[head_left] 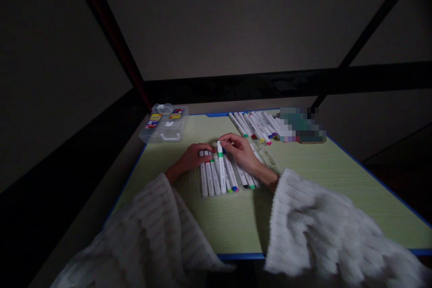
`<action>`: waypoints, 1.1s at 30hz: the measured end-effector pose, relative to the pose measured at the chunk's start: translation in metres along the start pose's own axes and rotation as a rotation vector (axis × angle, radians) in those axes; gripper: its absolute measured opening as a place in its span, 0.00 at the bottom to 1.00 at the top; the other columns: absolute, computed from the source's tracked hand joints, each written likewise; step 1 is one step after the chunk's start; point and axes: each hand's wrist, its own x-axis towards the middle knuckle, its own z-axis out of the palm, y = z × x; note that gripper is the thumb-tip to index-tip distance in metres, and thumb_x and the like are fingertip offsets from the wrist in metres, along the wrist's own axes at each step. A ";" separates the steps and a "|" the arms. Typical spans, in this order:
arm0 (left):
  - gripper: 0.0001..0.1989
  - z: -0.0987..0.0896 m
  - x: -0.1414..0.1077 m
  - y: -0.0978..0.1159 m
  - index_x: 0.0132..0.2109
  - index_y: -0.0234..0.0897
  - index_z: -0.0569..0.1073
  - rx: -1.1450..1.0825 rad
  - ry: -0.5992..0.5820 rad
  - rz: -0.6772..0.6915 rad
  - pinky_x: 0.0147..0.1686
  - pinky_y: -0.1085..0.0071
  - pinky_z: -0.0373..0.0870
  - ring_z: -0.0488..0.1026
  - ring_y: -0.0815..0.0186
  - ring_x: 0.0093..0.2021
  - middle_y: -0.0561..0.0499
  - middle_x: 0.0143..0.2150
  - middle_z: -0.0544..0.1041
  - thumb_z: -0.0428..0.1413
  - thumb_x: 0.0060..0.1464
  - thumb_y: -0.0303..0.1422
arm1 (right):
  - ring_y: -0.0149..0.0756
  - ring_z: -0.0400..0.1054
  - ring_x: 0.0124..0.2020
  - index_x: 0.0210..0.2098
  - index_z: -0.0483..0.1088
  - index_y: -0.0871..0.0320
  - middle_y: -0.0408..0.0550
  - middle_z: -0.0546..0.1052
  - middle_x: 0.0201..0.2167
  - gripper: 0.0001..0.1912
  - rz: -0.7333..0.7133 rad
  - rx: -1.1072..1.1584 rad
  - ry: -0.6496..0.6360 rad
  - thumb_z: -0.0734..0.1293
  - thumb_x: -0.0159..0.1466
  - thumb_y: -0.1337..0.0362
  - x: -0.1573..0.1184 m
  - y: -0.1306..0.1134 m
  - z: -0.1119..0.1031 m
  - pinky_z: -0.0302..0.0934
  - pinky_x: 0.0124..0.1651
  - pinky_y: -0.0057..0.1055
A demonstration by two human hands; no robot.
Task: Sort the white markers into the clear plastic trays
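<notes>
A row of white markers (209,180) with coloured caps lies side by side at the middle of the table, some caps pointing away and others toward me. My right hand (241,150) pinches the top end of a white marker with a green band (221,166), which is tilted up among the others. My left hand (195,156) rests at the left end of the row, its fingertips on the top ends of the markers. Clear plastic (268,156) shows beside and under the row.
Several more markers (258,126) lie at the back right, beside a blurred green object (302,126). A clear plastic case (167,123) with labels stands at the back left. The pale green table (222,229) has a blue edge.
</notes>
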 end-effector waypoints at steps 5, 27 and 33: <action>0.09 -0.001 0.001 0.002 0.35 0.33 0.74 -0.002 0.002 -0.012 0.41 0.71 0.65 0.72 0.66 0.37 0.50 0.35 0.77 0.55 0.43 0.26 | 0.37 0.61 0.46 0.33 0.73 0.58 0.49 0.69 0.39 0.11 -0.157 -0.294 0.007 0.59 0.59 0.65 0.001 0.004 -0.006 0.51 0.52 0.39; 0.06 0.000 0.000 -0.004 0.31 0.32 0.74 -0.066 0.098 0.154 0.42 0.68 0.65 0.70 0.65 0.39 0.46 0.35 0.74 0.52 0.48 0.28 | 0.45 0.48 0.55 0.43 0.72 0.53 0.48 0.59 0.57 0.19 0.019 -0.791 -0.172 0.53 0.62 0.65 -0.003 -0.003 -0.001 0.47 0.54 0.47; 0.09 0.000 -0.001 -0.004 0.32 0.33 0.75 -0.049 0.078 0.140 0.42 0.68 0.65 0.69 0.66 0.39 0.46 0.36 0.73 0.50 0.50 0.29 | 0.42 0.55 0.52 0.39 0.74 0.56 0.51 0.65 0.49 0.16 -0.053 -0.625 -0.085 0.55 0.61 0.66 0.001 0.010 -0.003 0.48 0.54 0.43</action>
